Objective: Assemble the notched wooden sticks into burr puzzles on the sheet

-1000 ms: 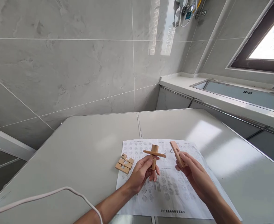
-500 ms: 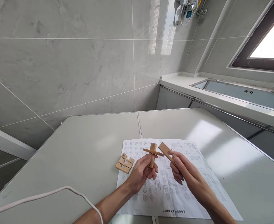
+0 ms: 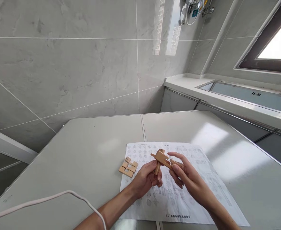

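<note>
My left hand (image 3: pixel 145 175) is closed around the lower end of an upright wooden puzzle piece (image 3: pixel 157 169), with another piece crossing it. A notched wooden puzzle piece (image 3: pixel 162 157) is pinched between the thumb and fingers of my right hand (image 3: pixel 190 179), its index finger raised off the wood. This notched piece lies over the crossed pair and hides most of the crossing. Whether it is seated in them I cannot tell. Left of my left hand, several loose wooden pieces (image 3: pixel 128 169) lie side by side, one marked with a dark numeral.
A large printed sheet (image 3: pixel 186 204) of small diagrams lies under my hands on the pale table (image 3: pixel 83 150). A white cable (image 3: pixel 68 192) runs over my left forearm. Behind are a tiled wall (image 3: pixel 83 70) and, to the right, a counter with a sink (image 3: pixel 246 94).
My right hand has moved left and brought its notched piece over the crossed pieces, turning it so its slot shows. My left hand has stayed nearly still.
</note>
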Tool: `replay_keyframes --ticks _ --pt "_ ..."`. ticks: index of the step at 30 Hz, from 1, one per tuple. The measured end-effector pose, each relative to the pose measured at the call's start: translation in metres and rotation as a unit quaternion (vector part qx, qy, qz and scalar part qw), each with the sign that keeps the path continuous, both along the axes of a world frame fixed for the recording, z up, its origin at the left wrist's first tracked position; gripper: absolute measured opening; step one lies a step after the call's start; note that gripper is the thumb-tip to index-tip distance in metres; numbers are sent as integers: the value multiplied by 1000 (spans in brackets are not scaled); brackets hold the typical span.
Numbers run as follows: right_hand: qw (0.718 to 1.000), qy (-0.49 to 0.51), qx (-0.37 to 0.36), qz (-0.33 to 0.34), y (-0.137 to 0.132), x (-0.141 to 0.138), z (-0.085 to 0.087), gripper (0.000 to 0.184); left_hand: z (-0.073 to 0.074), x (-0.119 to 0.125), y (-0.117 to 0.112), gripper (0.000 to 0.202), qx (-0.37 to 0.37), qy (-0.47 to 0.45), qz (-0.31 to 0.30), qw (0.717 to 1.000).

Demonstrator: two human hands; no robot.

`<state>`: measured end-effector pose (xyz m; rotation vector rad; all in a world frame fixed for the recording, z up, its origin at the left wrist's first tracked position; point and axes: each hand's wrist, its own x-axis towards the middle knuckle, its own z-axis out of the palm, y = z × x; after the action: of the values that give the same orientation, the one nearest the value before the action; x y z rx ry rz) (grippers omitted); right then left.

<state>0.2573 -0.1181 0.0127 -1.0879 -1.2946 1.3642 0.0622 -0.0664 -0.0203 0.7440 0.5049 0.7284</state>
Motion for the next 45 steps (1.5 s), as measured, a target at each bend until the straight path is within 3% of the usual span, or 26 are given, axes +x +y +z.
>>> replay_keyframes --ticks 6,18,26,32,36,45 --pt "1000 -10 -2 -9 -4 1 -1 53 1 -2 1 44 8 5 -36 999" --pt "999 -37 -2 -25 -6 2 -2 50 0 -2 2 39 10 -7 -50 999" --pt "1000 -27 -10 1 -7 2 -10 51 -2 -4 0 48 13 -17 -128 992" --pt "997 -56 -46 9 -5 9 -21 50 9 -6 -4 47 12 5 -231 973" --pt "997 -45 -57 35 -6 11 -18 46 12 -8 -4 49 20 7 -255 967" --pt "991 16 -102 88 -15 21 -19 48 3 -5 -2 61 13 23 -265 964"
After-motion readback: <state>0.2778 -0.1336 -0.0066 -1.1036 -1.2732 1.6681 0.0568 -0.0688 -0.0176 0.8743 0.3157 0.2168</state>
